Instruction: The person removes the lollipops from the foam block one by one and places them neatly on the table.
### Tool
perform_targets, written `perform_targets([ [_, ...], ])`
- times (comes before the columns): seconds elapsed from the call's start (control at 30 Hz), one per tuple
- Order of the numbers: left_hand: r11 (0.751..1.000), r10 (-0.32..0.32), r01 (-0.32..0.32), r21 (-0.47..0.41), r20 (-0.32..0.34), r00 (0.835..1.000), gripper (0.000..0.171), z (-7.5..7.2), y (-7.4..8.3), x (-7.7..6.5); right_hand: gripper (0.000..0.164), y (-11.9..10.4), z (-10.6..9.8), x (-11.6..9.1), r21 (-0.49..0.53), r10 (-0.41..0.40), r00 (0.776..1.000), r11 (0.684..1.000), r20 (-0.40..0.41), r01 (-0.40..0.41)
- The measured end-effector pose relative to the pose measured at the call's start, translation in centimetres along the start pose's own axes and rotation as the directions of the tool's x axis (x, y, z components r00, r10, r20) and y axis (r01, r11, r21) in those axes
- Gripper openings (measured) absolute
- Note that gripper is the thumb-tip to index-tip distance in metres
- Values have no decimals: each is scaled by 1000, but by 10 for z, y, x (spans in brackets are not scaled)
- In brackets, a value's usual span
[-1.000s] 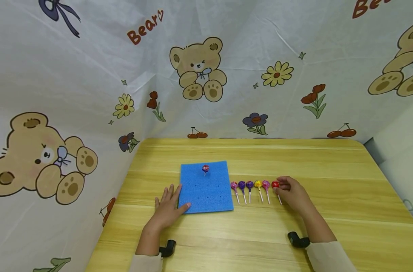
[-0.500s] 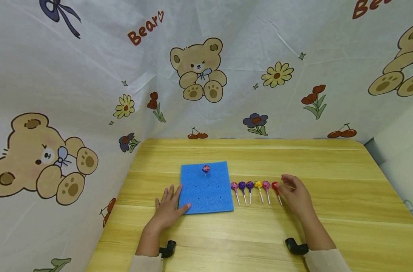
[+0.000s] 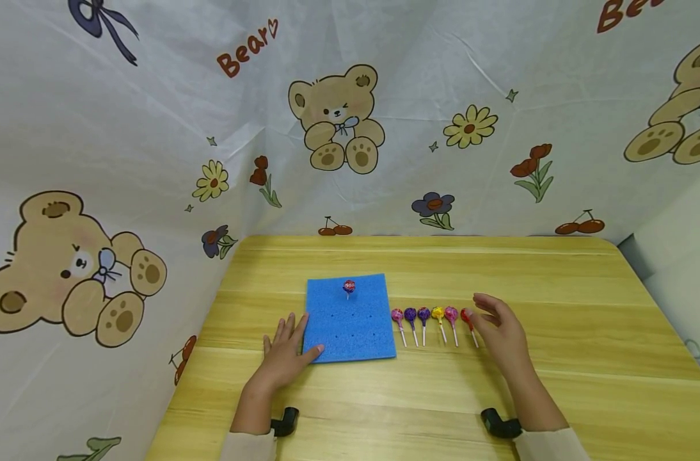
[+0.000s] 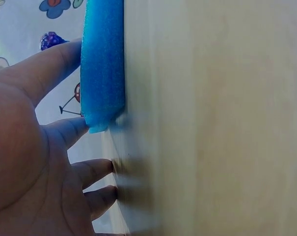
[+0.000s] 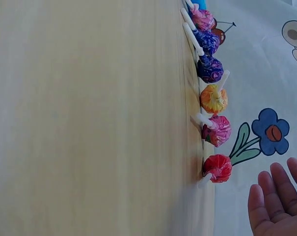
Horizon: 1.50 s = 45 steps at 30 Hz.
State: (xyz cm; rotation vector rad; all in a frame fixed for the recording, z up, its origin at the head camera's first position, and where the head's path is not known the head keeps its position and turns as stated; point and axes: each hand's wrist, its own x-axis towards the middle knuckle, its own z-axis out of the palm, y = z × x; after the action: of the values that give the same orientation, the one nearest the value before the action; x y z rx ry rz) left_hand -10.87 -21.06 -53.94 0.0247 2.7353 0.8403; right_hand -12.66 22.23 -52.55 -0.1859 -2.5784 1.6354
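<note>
A blue foam block (image 3: 356, 336) with small holes lies on the table. One red and purple lollipop (image 3: 349, 285) stands upright in its back part. My left hand (image 3: 286, 358) rests at the block's left side, thumb over its top near the front corner and other fingers spread. Right of the block runs a row of lollipops: pink (image 3: 397, 314), two purple, yellow (image 3: 438, 312), pink (image 3: 451, 313) and red (image 5: 218, 168), sticks toward me. Beside the red one hovers my right hand (image 3: 505, 339), fingers loose and holding nothing; the right wrist view shows a gap between them.
The wooden table (image 3: 384, 416) carries everything. A white cloth (image 3: 384, 38) printed with bears and flowers hangs behind it and along its left side. Each wrist wears a black mount, one on the left (image 3: 285, 421) and one on the right (image 3: 500, 424).
My right hand has drawn slightly back and to the right from the red lollipop, its fingers now looser. The left hand, foam block and lollipops stay in place.
</note>
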Motion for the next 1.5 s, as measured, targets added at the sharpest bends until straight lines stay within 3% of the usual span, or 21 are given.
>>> perform_targets([
  [0.27,1000,-1,1,-3,-2,1000,86,0,1,0,53,-5,3,0,23,-5,1000,1000,20,5],
  [0.73,1000,0,0,-5,-19,1000,87,1,0,1,40,-12,17,-1,53,-104,994,993,-15,105],
  [1.0,1000,-2,2,-6,-24,1000,86,2,0,1,48,-19,25,-2,56,-40,997,998,66,37],
  [1.23,1000,-2,2,-5,-26,1000,86,1,1,1,44,-23,39,0,88,-74,993,994,91,66],
  [1.5,1000,-1,1,-4,-22,1000,87,1,1,1,40,-27,51,5,20,-79,990,997,116,77],
])
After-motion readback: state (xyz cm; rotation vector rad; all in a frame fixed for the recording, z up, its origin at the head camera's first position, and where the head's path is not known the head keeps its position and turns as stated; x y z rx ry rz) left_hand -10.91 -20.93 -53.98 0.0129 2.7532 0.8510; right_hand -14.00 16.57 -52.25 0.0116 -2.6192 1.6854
